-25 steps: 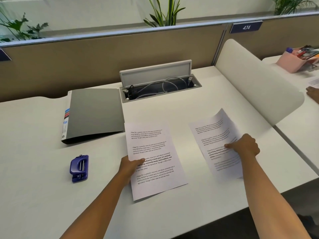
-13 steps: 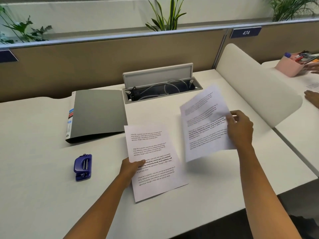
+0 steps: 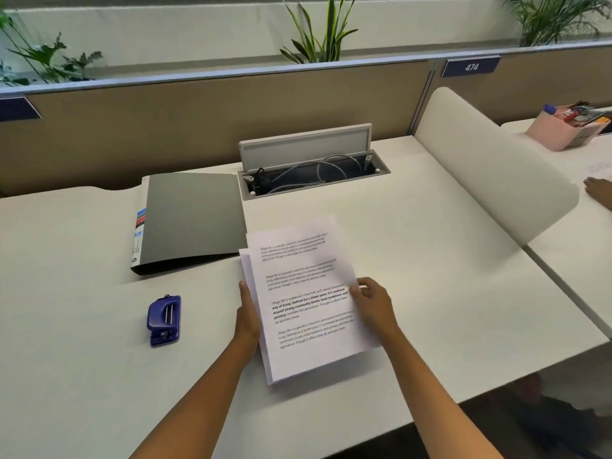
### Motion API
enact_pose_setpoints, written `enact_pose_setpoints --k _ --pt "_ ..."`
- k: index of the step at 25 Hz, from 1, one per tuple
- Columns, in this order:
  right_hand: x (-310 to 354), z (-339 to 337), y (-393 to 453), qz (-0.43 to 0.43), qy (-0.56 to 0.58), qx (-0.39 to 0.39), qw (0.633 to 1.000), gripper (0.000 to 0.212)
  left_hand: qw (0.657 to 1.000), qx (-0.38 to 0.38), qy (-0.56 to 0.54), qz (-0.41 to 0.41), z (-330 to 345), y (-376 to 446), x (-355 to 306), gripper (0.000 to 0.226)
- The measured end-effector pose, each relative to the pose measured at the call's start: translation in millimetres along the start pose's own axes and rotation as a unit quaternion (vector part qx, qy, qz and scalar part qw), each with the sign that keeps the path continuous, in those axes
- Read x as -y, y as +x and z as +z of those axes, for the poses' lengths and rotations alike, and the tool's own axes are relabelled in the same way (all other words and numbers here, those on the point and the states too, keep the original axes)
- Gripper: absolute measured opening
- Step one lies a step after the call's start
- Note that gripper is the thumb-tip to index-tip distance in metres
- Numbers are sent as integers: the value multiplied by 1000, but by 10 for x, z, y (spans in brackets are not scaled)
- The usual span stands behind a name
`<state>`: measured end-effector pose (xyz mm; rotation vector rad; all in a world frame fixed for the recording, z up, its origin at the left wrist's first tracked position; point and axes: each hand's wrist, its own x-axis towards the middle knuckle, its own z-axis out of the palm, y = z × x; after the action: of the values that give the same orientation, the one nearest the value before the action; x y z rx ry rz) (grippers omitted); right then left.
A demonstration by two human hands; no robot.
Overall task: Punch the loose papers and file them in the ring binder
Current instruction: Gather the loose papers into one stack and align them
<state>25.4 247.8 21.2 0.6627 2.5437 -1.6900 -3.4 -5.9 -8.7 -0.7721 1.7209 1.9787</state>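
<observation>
White printed papers (image 3: 308, 303) are now lying together in one loose pile near the front of the pale tabletop (image 3: 430, 246); half a second ago the second sheet was being carried in the air on the right, and a second ago it was lying apart on that side. The right hand (image 3: 372, 301) is pinching the top sheet at its right edge, thumb over the paper. The left hand (image 3: 248, 314) is resting along the pile's left edge with fingers fairly straight, steadying it. Edges of the sheets are not yet lining up, so squaring them seems to be the step in hand. A blue hole punch (image 3: 164, 320) is sitting untouched to the left, and the grey ring binder (image 3: 192, 220) is lying closed behind it, its corner just beside the pile. Punching and filing are both waiting to be done.
</observation>
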Motion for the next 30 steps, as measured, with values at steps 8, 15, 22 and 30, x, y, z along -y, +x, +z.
enact_pose_setpoints --k 8,15,22,30 --pt "-162 364 -120 -25 -87 -28 995 19 998 -3 44 35 44 -155 -52 20" --pt "-195 274 31 -9 -33 -36 999 71 996 35 60 59 -17 -185 -168 26" --pt "305 171 -29 -25 204 133 970 43 984 118 86 98 -194 -339 -448 33" --pt "1014 219 -163 -153 269 -23 951 9 960 30 16 277 71 -657 -863 13"
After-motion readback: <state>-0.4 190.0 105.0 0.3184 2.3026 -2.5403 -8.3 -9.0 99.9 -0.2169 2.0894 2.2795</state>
